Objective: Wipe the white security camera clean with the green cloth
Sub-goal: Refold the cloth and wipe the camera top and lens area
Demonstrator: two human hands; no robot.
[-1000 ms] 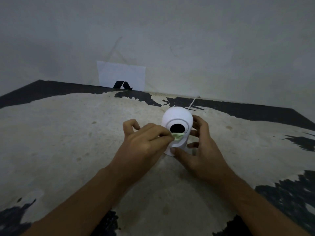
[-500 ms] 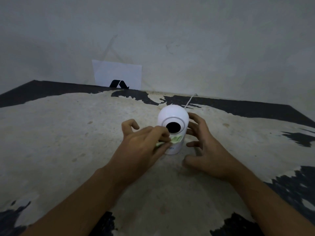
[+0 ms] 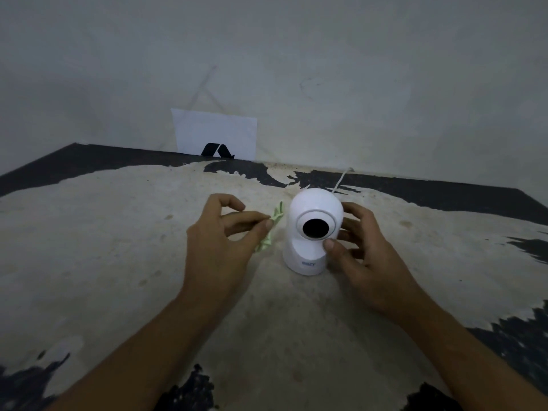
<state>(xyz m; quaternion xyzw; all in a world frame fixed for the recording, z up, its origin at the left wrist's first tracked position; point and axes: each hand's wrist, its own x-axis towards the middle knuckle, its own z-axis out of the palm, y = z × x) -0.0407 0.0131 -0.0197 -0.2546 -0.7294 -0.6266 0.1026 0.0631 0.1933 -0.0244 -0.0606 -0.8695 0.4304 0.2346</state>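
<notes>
Left hand (image 3: 219, 241) lifted green cloth (image 3: 271, 229) off camera (image 3: 311, 232); pinched in fingers (image 3: 268, 223).

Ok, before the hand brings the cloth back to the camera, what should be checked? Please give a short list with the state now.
1. Green cloth pinched in left hand: ok.
2. Right hand steadies the white security camera from its side: ok.
3. Camera upright on the table: ok.
4. Cloth touching the camera: not ok, a gap shows between them.
5. Black lens free of marks: cannot tell.
6. White cable behind the camera clear of the hands: ok.
</notes>
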